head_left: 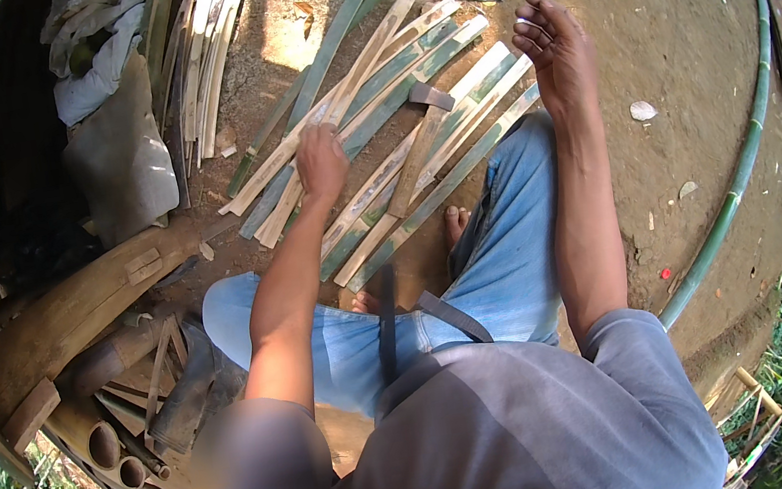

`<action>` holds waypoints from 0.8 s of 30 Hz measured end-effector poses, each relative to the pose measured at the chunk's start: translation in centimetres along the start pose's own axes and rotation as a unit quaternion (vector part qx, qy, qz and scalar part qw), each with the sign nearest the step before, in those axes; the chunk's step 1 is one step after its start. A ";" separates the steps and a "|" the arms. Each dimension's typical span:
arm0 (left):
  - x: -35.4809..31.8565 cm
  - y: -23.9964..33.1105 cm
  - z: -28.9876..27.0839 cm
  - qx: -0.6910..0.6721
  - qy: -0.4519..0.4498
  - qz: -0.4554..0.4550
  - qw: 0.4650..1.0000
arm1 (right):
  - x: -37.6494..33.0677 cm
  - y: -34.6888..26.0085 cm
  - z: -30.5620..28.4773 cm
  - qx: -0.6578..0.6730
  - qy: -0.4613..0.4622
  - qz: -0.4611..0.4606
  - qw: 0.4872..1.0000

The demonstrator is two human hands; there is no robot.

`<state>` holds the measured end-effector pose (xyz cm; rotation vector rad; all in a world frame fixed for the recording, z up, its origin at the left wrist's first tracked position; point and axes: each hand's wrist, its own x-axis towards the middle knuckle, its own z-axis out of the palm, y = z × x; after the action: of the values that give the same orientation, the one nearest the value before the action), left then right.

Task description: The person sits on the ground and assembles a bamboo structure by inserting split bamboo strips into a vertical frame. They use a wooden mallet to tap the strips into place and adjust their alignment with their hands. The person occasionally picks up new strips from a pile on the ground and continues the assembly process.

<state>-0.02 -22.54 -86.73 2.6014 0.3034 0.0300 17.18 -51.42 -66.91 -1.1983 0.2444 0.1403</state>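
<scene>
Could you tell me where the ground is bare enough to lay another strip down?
Bare dirt lies right of the right hand, between the split bamboo strips and the long green pole. Around the left hand strips crowd; logs fill the left.

I saw bare dirt ground point(680, 80) carrying everything. Split bamboo strips point(411, 110) lay fanned across it, a long green bamboo pole point(747, 156) curved along its right side, and cut bamboo tubes point(119, 457) lay at the left.

The left hand point(322, 162) hides its fingertips — perhaps gripping a bamboo strip point(356, 78).
</scene>
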 end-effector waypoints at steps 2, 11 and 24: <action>-3.3 1.5 1.3 -0.037 -0.204 -0.052 0.977 | 0.3 0.6 0.4 -0.007 -0.020 0.000 1.000; -8.7 0.0 7.0 0.061 -0.167 -0.047 0.983 | 1.0 1.7 1.5 -0.097 -0.055 0.002 0.994; -1.2 0.6 -5.1 -0.055 -0.244 -0.052 0.967 | 2.0 2.4 2.8 -0.079 -0.055 -0.003 0.995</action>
<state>-1.47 -20.82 -81.95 2.3795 0.2480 -0.6035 18.89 -47.94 -68.67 -1.3433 0.1342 0.2236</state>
